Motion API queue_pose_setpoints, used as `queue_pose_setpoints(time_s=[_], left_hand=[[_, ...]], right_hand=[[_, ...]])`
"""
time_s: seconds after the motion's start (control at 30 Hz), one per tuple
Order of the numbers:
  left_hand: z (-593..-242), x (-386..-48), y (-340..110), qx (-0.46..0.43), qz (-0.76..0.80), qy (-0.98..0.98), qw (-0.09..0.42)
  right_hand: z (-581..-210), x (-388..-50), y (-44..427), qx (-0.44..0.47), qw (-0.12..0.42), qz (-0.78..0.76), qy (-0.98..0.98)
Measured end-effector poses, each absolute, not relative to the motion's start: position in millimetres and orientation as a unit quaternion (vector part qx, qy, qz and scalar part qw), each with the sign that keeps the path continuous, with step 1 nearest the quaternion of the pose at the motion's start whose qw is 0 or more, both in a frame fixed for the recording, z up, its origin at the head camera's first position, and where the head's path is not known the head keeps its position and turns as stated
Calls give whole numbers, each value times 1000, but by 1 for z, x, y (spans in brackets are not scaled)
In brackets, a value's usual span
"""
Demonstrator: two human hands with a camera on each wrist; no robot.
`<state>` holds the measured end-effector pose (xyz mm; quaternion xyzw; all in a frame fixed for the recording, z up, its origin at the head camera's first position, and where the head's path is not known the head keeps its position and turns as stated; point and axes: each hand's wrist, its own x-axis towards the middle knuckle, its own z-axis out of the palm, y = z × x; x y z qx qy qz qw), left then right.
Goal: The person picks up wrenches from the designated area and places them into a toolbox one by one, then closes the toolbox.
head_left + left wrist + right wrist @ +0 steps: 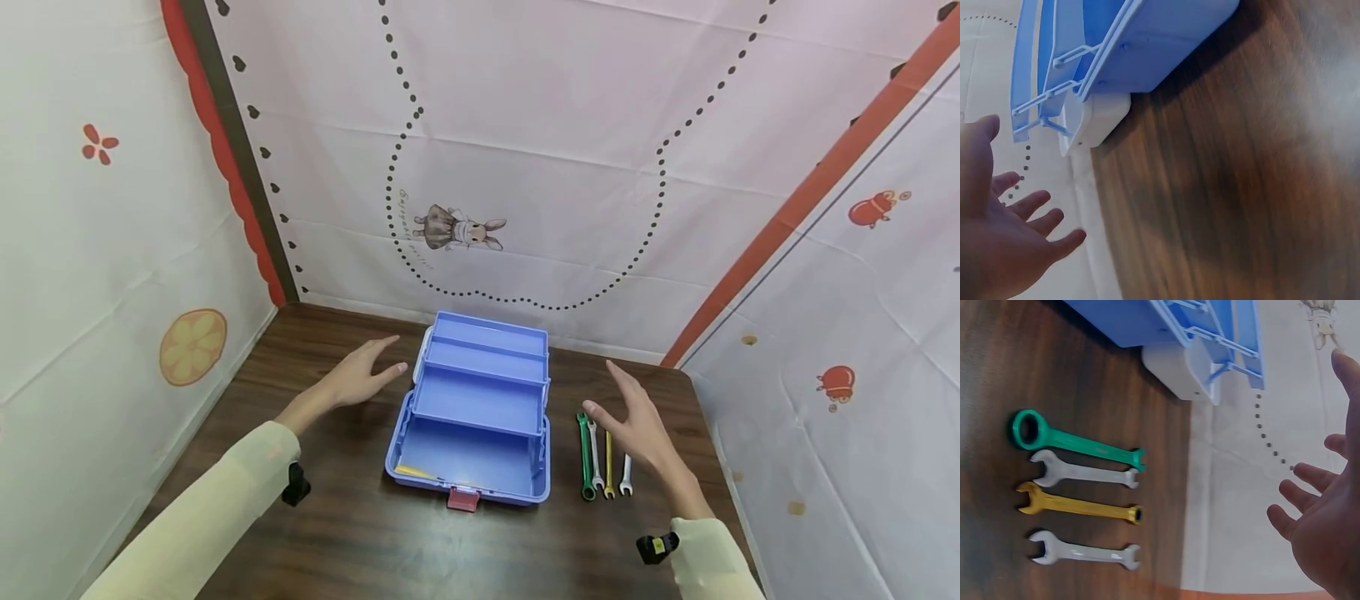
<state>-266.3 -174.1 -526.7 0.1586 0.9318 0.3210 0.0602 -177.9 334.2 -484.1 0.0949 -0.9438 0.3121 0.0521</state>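
Observation:
A blue toolbox [472,454] stands unfolded on the table, its stepped trays [480,400] raised toward the back and its red latch [462,500] at the front. Something yellow [415,472] lies in its bottom compartment. My left hand [358,377] hovers to the left of the box, fingers spread, holding nothing. To the right, my right hand [637,421] is likewise spread and empty, above a row of wrenches: a green wrench [1085,445], a silver wrench [1082,472], a yellow wrench [1079,507] and another silver wrench [1085,552]. Neither hand touches the box.
Dark wooden table [330,517] surrounds the box. A printed cloth [540,208] rises right behind the table, and similar cloth walls [810,450] stand at both sides. The toolbox's white lid [1107,119] rests behind it.

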Motion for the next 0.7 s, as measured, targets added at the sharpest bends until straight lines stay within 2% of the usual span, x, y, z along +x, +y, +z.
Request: queue_pose_setpoints(time_s=[0.7], left_hand=[[-580,-249,-164,117,485,859,114]], right_hand=[[-549,-164,322,18,17,416,-909]])
